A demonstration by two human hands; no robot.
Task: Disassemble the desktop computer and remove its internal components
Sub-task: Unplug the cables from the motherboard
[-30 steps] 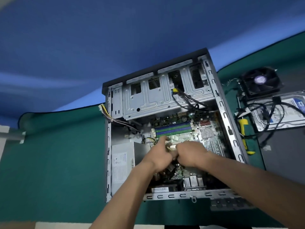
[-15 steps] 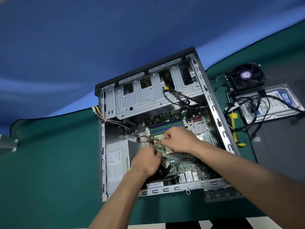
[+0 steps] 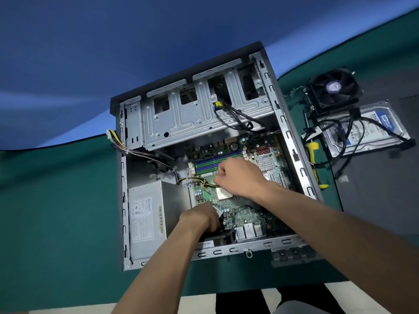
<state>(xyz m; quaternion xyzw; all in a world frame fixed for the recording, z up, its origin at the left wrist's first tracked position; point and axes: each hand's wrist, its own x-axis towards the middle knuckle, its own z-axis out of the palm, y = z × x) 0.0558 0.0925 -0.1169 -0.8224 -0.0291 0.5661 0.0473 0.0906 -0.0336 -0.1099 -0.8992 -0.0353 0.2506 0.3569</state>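
While the open desktop case (image 3: 292, 141) lies on its side on the green-covered bench (image 3: 56, 211), both hands work inside it over the motherboard (image 3: 247, 214). The right hand (image 3: 240, 177) is curled into a fist just above the bare processor (image 3: 223, 192), its fingers pinching the yellow-and-black cable bundle (image 3: 199, 181) that runs across from the power supply side. The left hand (image 3: 199, 217) reaches in lower down, fingers bent around a pale connector (image 3: 217, 211) at the board; how firmly it grips cannot be told, since the fingertips are hidden. The grey power supply (image 3: 147, 220) sits in the near-left corner of the case, label facing up. The metal drive cage (image 3: 199, 118) occupies the far end, with black cables (image 3: 240, 120) hanging from it. Blue and green memory slots (image 3: 215, 162) lie just beyond the right hand. Outside the case, to the right, rest a cooler fan (image 3: 333, 89), a hard drive (image 3: 367, 130) wrapped in loose black leads, and a yellow-handled screwdriver (image 3: 314, 155) beside the case wall.
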